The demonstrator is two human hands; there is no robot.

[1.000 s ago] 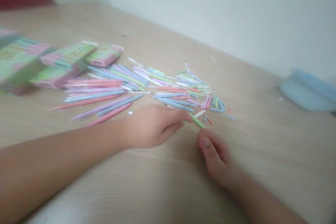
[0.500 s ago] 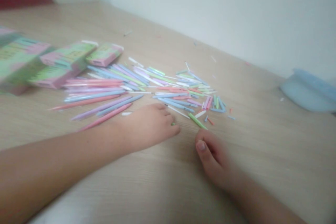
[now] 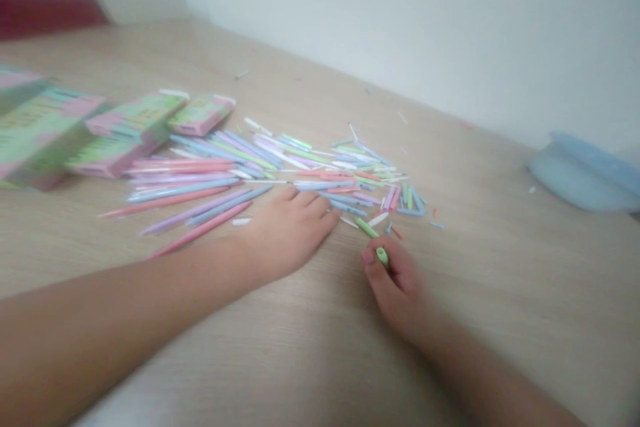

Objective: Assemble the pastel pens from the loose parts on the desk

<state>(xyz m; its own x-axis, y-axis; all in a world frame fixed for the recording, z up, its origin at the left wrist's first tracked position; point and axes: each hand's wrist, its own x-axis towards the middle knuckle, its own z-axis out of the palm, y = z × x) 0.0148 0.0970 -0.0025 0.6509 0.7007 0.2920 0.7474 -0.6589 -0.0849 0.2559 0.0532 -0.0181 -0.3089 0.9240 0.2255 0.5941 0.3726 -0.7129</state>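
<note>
My right hand [image 3: 400, 280] is closed around a light green pen barrel [image 3: 382, 255]; its hollow round end shows between thumb and forefinger. Just past the knuckles another green tube [image 3: 367, 227] points away along the table. My left hand [image 3: 295, 230] is palm down at the near edge of the loose pen parts, fingers curled together with their tips hidden. A thin white stick [image 3: 349, 221] shows beside those fingertips; whether they grip it is unclear. Blue barrels [image 3: 345, 203] lie just beyond. Whole pink, purple and blue pens [image 3: 200, 221] rest near my left wrist.
Pastel boxes [image 3: 135, 120] stand at the left on the wooden table [image 3: 300, 347]. Short caps [image 3: 393, 199] and thin refills are scattered around the pile. A pale blue pouch-like thing [image 3: 580, 170] lies at the right by the white wall [image 3: 425, 27].
A green hollow end now shows in my right hand, while the green bit between my left fingers is out of sight. My left fingers are further over the pile's edge. The view shifted slightly.
</note>
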